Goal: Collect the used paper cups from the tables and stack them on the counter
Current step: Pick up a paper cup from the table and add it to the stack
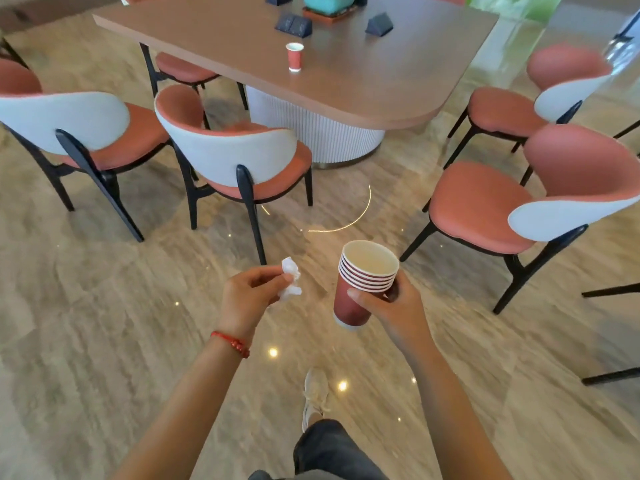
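**One cup left on the desk while a nested stack is carried**

The collecting step is judged to be in hand. A nested stack of red paper cups [363, 282] is held low and right of centre in the frame by the right hand [398, 306], whose thumb is laid across the front of the stack and whose fingers are curled round its far side. About five rims can be counted, and the stack is tilted with its mouth toward the upper left. A crumpled white napkin [291, 278] is pinched between the thumb and fingertips of the left hand [249, 299], just left of the stack and apart from it.

A single red cup [294, 56] is seen standing upright on the brown desk [381, 81] in the upper middle of the frame, well apart from both hands and near the desk's front edge. Dark folded stands [294, 26] and a teal planter [329, 3] are set farther back on the same desk. Chairs with salmon seats [235, 161] are placed between the person and the desk, on the polished floor [104, 323].

The counter is not in view, so the stacking step is judged not yet begun. For the next move, the desk would need to be approached through the gap between the chairs. Both hands are occupied, so the napkin would probably have to be tucked away, or the lone cup nested into the stack with the left fingers.
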The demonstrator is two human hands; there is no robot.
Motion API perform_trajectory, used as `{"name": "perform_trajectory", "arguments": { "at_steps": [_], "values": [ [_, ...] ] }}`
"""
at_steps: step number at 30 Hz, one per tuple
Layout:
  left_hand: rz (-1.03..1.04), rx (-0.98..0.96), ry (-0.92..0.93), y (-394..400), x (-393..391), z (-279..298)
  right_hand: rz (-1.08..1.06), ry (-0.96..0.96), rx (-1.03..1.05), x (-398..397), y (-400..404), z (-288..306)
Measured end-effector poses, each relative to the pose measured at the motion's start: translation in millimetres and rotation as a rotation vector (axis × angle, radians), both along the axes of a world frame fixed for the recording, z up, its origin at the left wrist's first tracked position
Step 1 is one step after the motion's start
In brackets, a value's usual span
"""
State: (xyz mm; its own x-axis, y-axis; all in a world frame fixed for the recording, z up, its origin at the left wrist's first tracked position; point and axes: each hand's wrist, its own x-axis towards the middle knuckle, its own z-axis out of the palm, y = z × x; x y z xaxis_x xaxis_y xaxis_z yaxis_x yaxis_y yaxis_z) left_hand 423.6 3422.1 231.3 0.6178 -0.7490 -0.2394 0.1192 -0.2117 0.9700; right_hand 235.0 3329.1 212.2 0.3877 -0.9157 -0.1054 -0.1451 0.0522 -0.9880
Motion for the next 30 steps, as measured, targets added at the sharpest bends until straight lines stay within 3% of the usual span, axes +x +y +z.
{"name": "perform_trajectory", "arguments": {
  "at_steps": [16,30],
  "values": [
    [0.069,0.011,0.005,-277,141,8,0.064,0.018,0.008,143,-281,8],
    [0.009,-0.032,-0.026,-508,285,24,-0.027,-0.002,0.029,285,-495,18]
  ]
}}
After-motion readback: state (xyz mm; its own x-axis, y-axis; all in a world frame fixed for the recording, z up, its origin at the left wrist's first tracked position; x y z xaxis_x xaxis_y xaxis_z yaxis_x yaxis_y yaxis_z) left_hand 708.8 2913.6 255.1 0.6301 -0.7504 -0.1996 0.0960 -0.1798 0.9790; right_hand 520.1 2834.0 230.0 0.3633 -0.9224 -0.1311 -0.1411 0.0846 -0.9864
